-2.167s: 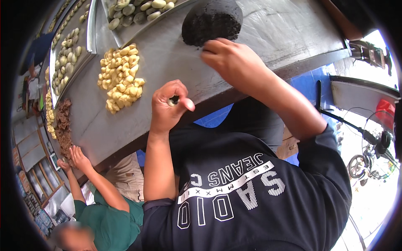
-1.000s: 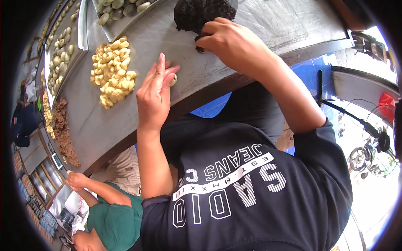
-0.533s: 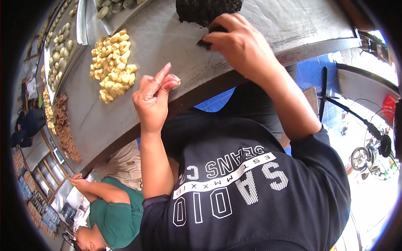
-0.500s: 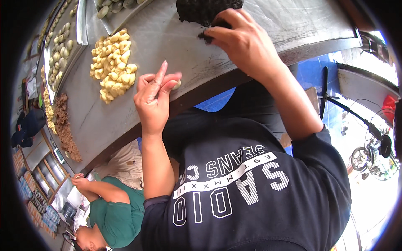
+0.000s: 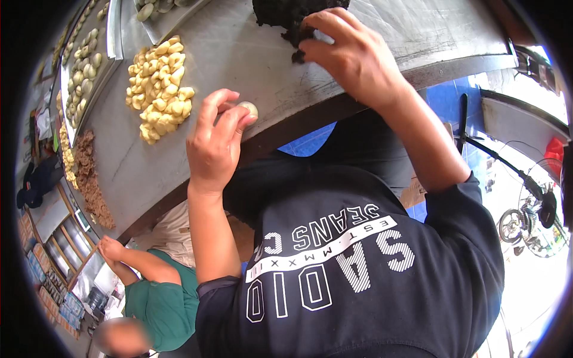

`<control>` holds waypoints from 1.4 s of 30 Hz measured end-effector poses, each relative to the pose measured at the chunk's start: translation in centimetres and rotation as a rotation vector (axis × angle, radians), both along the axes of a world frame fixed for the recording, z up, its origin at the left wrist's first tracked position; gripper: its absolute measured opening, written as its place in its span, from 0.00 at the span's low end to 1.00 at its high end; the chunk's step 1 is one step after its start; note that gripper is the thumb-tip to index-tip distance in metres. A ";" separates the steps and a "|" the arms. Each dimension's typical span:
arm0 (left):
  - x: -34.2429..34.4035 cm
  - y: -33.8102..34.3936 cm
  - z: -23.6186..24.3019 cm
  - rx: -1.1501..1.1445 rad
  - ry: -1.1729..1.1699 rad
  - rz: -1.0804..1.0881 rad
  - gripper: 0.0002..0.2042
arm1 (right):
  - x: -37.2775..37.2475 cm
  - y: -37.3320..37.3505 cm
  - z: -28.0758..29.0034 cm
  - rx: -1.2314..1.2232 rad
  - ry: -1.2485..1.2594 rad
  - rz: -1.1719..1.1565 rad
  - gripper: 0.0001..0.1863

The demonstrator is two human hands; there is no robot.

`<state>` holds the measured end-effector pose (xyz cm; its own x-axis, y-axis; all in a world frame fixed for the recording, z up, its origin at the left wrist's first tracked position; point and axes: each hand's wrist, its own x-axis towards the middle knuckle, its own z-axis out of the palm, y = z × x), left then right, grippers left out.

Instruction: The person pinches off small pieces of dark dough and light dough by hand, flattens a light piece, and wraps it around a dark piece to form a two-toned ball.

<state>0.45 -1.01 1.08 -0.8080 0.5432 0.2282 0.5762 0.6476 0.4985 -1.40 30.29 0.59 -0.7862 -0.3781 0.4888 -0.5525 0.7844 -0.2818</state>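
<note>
A small round pale dough piece point(image 5: 249, 110) sits at the thumb and fingertips of my left hand point(image 5: 213, 140), which is closed on it above the table's near edge. My right hand point(image 5: 358, 59) is at the near side of a dark, crumbly paste mass point(image 5: 277, 13), fingers bent and thumb below, gripping some of the paste. Dark crumbs cling by the thumb tip. Left of my left hand lies a heap of yellow dough pieces point(image 5: 160, 89) on the grey metal table point(image 5: 239, 53).
Metal trays point(image 5: 101, 83) of pale greenish rounded pieces stand at the far left. A strip of brown crumbly filling point(image 5: 92, 179) lies near the table's left end. A person in a green shirt point(image 5: 161, 304) sits to my left. A black stand point(image 5: 507, 164) is on the right.
My left index finger, stretched out before, has curled in, and the dough piece shows more fully. My right fingers have shifted on the paste, with more of it drawn toward me.
</note>
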 end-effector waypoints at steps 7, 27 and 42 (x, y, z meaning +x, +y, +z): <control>-0.5 0.4 -1.2 0.255 -0.080 0.175 0.09 | -1.1 -0.9 -0.1 0.096 -0.076 -0.036 0.17; -3.4 4.5 0.7 -0.582 0.234 0.074 0.04 | 0.2 -0.8 0.3 0.029 -0.145 0.087 0.09; -1.0 -0.1 -0.3 0.766 -0.520 0.208 0.21 | 2.5 0.2 -0.5 -0.103 -0.247 -0.037 0.23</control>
